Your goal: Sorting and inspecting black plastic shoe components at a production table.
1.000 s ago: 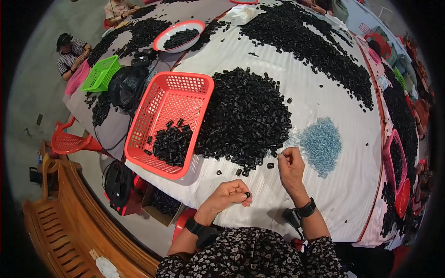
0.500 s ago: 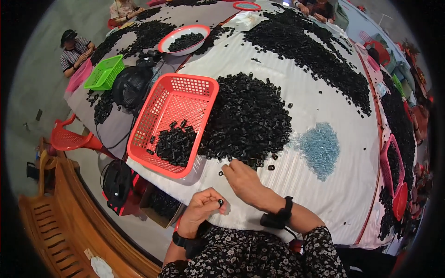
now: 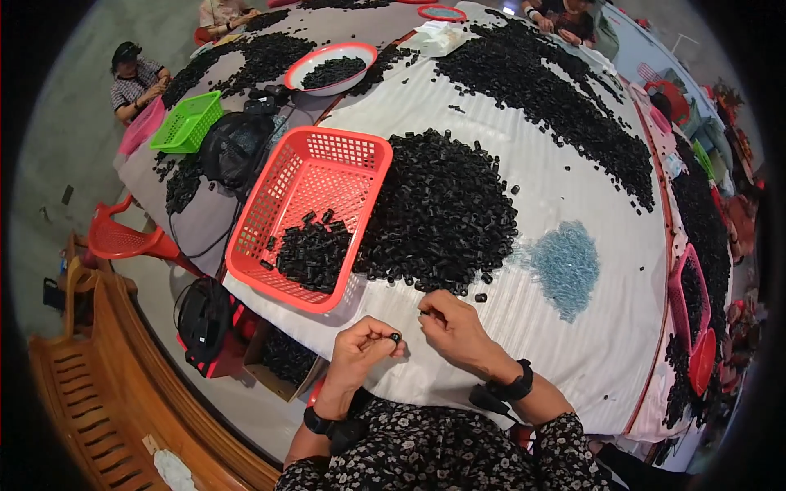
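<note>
My left hand [image 3: 365,345] pinches a small black ring-shaped part [image 3: 395,337] at its fingertips, just above the near edge of the white-covered table [image 3: 458,360]. Close beside it, my right hand [image 3: 453,325] has its fingers curled on another small black part [image 3: 425,313], at the near rim of the large heap of black parts [image 3: 442,209]. To the left of the heap sits a red plastic basket [image 3: 311,214] with a smaller pile of black parts [image 3: 309,254] in its near end. A patch of small pale blue pieces [image 3: 566,263] lies to the right.
Long bands of black parts [image 3: 557,106] cover the far table. A white bowl with a red rim [image 3: 331,67], a green basket [image 3: 187,121] and a black bag [image 3: 237,146] stand at the left. Other people sit at the far side. A red chair [image 3: 123,239] and wooden bench [image 3: 74,385] stand below left.
My right hand drew back from beside the blue pieces to the heap's near rim, close to my left hand. My left hand rose a little, still pinching a part.
</note>
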The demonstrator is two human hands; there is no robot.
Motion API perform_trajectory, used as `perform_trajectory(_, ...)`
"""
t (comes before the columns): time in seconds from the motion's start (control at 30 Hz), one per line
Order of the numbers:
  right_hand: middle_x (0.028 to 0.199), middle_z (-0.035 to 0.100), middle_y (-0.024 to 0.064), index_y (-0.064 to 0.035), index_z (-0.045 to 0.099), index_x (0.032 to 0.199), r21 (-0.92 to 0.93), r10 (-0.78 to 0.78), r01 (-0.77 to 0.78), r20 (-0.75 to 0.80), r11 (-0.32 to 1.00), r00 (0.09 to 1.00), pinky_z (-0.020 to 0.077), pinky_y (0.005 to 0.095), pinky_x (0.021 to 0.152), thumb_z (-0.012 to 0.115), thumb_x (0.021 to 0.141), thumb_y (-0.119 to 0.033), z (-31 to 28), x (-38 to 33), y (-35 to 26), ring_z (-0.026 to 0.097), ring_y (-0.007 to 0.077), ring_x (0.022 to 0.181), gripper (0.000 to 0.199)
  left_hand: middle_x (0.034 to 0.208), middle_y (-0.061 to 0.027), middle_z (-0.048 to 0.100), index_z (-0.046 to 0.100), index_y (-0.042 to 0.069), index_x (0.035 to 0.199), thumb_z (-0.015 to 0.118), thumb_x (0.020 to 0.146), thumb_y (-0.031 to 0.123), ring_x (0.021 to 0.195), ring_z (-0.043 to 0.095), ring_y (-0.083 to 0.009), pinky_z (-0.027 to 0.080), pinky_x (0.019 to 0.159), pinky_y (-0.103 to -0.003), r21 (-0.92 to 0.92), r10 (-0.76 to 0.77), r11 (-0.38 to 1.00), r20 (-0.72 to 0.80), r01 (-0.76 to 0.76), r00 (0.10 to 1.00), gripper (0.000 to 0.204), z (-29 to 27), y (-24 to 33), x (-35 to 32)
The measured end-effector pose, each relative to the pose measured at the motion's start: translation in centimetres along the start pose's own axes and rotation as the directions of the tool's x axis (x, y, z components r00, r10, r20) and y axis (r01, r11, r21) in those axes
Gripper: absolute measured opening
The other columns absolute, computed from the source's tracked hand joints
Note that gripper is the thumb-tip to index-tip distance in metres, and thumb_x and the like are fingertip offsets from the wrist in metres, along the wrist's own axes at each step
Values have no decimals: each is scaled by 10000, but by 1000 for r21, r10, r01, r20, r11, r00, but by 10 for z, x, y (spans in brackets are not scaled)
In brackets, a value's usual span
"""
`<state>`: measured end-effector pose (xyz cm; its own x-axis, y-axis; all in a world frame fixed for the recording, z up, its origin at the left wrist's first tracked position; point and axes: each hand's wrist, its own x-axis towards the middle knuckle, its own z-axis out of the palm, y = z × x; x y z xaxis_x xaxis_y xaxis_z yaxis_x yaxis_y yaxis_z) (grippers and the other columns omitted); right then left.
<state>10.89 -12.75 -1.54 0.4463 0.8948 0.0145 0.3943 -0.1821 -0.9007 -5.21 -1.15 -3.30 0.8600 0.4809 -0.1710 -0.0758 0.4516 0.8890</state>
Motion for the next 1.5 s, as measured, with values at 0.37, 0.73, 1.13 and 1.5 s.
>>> perform_trajectory(0.37,814,555,89,-7,539,1004,38,-26,29,-87,999,996,453,294,610,519,884,-47,-7,-34,25,542,179,681,127,861,-105,644,556,-37,973,573,872,3,758,614,-123,520,718,-260,5,-76,997,96,76,993,110,11,-27,14)
perform_trajectory(0.73,776,512,-4,-21,534,1015,460,205,-210,61,863,977,428,205,582,524,908,-69,-12,-35,23,473,48,656,118,849,-87,649,568,-31,973,581,873,15,755,618,-115,511,709,-241,29,-113,993,74,111,991,111,17,-28,15)
perform_trajectory(1.13,872,522,28,-14,565,973,403,131,-146,64,904,989,425,222,619,560,881,-71,-6,-30,16,508,67,717,108,848,-56,640,579,-24,980,592,868,18,763,603,-91,501,703,-223,124,-109,988,99,97,989,120,21,-24,18)
perform_trajectory(1.5,898,513,155,-6,493,1069,-22,-169,169,-27,985,985,479,376,670,474,858,24,-2,-35,4,559,335,803,214,820,-30,626,581,-29,953,588,863,-1,725,576,-60,483,663,-193,142,-106,985,56,97,993,94,24,-26,18)
